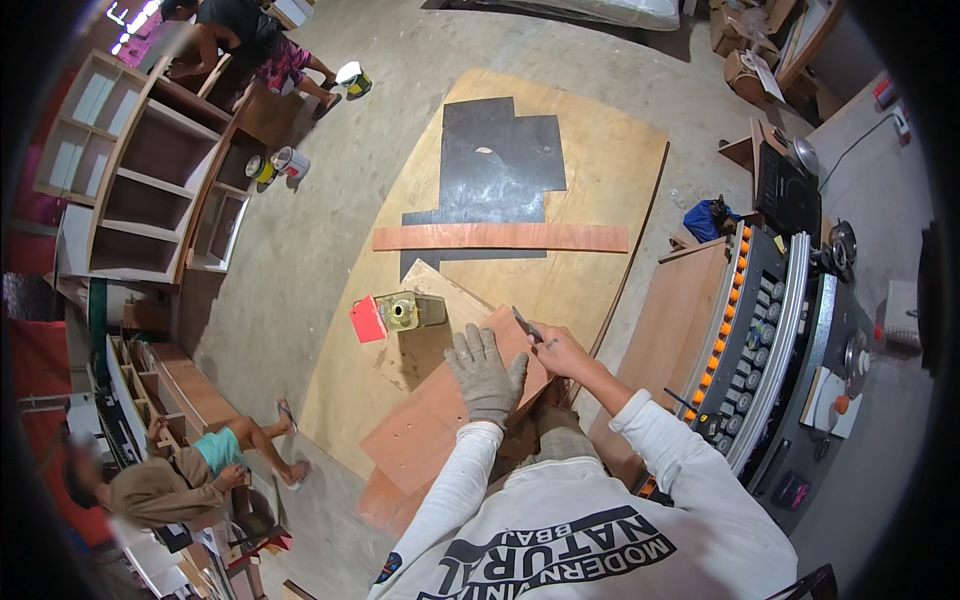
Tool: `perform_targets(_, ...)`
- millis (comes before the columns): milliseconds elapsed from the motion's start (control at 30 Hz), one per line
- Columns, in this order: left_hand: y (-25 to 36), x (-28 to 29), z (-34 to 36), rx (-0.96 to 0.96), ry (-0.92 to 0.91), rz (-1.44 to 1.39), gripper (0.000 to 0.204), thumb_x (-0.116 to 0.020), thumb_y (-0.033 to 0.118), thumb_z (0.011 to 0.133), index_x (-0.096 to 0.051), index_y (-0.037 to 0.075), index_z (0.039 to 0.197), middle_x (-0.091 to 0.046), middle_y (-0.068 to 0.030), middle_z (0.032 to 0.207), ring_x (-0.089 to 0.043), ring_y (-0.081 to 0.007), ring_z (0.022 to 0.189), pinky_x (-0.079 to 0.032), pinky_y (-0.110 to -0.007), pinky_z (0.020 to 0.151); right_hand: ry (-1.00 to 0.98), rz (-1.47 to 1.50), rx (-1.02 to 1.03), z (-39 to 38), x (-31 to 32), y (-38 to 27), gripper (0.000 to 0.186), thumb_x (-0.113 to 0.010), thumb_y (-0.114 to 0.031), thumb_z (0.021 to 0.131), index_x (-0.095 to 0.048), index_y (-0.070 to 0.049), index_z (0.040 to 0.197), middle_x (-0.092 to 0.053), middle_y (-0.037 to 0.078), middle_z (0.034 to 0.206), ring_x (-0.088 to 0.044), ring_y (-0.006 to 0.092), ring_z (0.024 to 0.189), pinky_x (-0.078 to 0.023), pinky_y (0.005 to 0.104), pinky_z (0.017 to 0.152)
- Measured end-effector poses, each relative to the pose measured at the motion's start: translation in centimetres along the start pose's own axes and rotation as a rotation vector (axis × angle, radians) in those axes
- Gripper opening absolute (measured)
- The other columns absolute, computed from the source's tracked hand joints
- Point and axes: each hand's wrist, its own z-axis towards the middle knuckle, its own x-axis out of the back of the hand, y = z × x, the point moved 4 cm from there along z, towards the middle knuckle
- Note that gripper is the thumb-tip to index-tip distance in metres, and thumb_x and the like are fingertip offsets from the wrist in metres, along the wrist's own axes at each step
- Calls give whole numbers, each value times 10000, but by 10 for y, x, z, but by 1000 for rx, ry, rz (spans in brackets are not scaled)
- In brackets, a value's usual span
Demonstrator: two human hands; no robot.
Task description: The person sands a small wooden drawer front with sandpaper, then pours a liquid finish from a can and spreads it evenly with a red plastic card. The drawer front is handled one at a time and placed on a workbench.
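My left hand point(482, 378), in a grey glove, lies flat with spread fingers on a reddish-brown wooden board point(415, 425). At that board's far right corner, my bare right hand point(562, 353) is closed round a dark, slim knife-like tool point(524, 324). Its tip points away from me, over the board's edge. Just beyond my left hand stands a rectangular metal can point(427, 310) with a round opening on top. A flat red piece point(375, 319) is beside the can. Under them lies a pale plywood offcut point(400, 365).
A large plywood sheet point(600, 180) on the floor carries black sheet material point(490, 180) and a long reddish strip point(500, 237). Machinery with orange parts point(722, 330) stands right. Two people point(240, 40) point(170, 485) work at left near wooden cabinets point(150, 200) and paint cans point(290, 163).
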Motion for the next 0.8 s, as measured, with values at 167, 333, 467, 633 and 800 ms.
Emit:
perform_targets(167,-1,1,1,14,-49,-3,881,-568,577,957,-379,-32,1565,-301,-269,1657,-215,-486,1548,-83,-648,1255,92,-96,79,59,-17,-16,148,-555,-48,920,-632,34,1016,-624,330,868,-653,503,849,-510,508,726)
perform_targets(333,-4,1,1,-8,-12,-40,879,-573,570,954,-378,-33,1564,-291,-270,1660,-207,-492,1547,-84,-653,1251,69,-90,46,35,-13,-2,123,-550,-32,864,-629,22,943,-640,327,869,-658,510,874,-516,512,736)
perform_targets(467,-5,0,0,6,-37,-62,873,-556,577,964,-378,-30,1565,-287,-273,1660,-206,-494,1546,-84,-655,1250,-8,-159,-4,-28,12,7,120,-540,-23,850,-618,23,930,-639,320,863,-646,521,866,-518,506,726)
perform_targets(633,-2,1,0,-3,-39,29,872,-555,577,966,-373,-26,1568,-287,-273,1659,-212,-495,1542,-83,-654,1250,9,-207,112,61,-13,-8,127,-567,-66,868,-658,15,903,-652,310,882,-656,508,847,-514,525,719)
perform_targets(800,-4,1,0,-16,-17,-38,871,-552,576,968,-369,-24,1573,-286,-265,1663,-216,-487,1544,-88,-648,1251,11,-271,88,48,-6,11,116,-573,-66,877,-658,12,888,-641,317,869,-656,504,835,-523,516,718)
